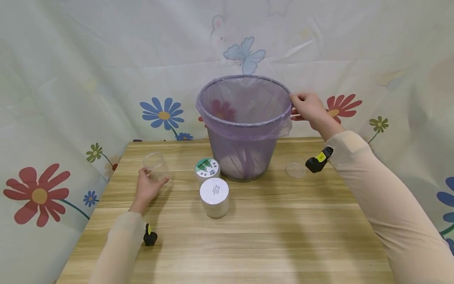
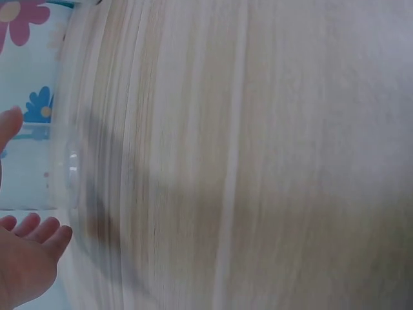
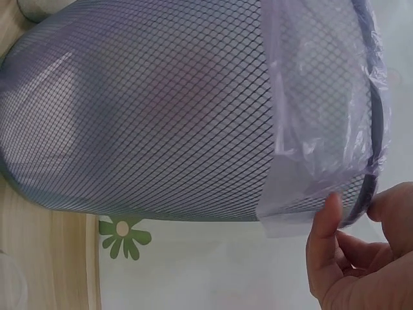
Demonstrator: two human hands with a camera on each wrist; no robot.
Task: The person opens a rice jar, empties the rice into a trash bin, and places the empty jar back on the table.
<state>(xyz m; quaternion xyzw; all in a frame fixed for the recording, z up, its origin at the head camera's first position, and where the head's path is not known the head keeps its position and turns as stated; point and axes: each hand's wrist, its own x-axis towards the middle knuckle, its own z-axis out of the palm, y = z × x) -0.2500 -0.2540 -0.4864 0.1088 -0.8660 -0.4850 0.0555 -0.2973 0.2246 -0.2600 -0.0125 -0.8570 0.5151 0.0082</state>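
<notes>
A clear, see-through jar (image 1: 157, 163) stands at the left of the table, its rim upward. My left hand (image 1: 149, 187) is spread around its near side, the thumb to the right and the fingers to the left; in the left wrist view a small gap shows between the fingers (image 2: 57, 236) and the jar (image 2: 35, 168). My right hand (image 1: 308, 108) pinches the right rim of a mesh trash can (image 1: 242, 154), which is lined with a thin purple bag (image 1: 244, 132). The right wrist view shows the thumb and fingers at that bagged rim.
Two lidded jars stand before the trash can: one with a green-and-white top (image 1: 207, 167), one with a white labelled top (image 1: 214, 191). A clear round disc (image 1: 295, 170) lies to the can's right. Flowered cloth (image 1: 170, 79) hangs behind the wooden table (image 1: 248, 244).
</notes>
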